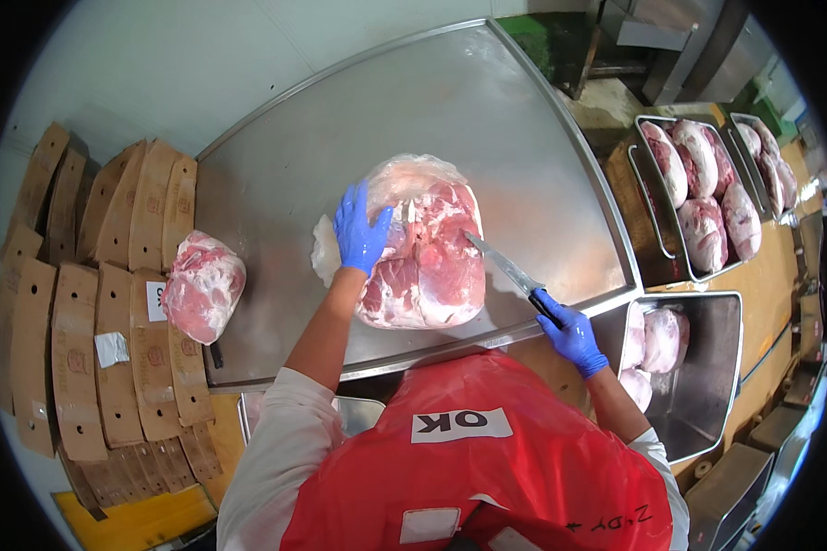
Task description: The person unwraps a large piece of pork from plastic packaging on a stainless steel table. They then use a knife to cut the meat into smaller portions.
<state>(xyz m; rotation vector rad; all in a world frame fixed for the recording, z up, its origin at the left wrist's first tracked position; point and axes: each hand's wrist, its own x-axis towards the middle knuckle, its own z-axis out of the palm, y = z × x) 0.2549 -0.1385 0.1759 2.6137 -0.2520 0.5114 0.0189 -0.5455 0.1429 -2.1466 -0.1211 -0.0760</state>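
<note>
A large slab of raw meat [423, 289], pink with white fat, lies on the steel table [368, 110] in front of me. My left hand [361, 231], in a blue glove, rests on its left side with fingers stretched out and thumb apart. In my right hand [572, 338], also gloved in blue, is a knife [511, 268] gripped by its black handle. The blade points up and left, its tip at the meat's right side. A paler flap of fat hangs out left of the slab, beside my left wrist.
Another meat piece [204, 286] sits at the table's left edge, by stacked brown cardboard boxes [115, 358]. On the right stand a metal tub [715, 367] with some meat inside and a tray [675, 248] of several meat pieces. A second filled tray [788, 213] is farther right.
</note>
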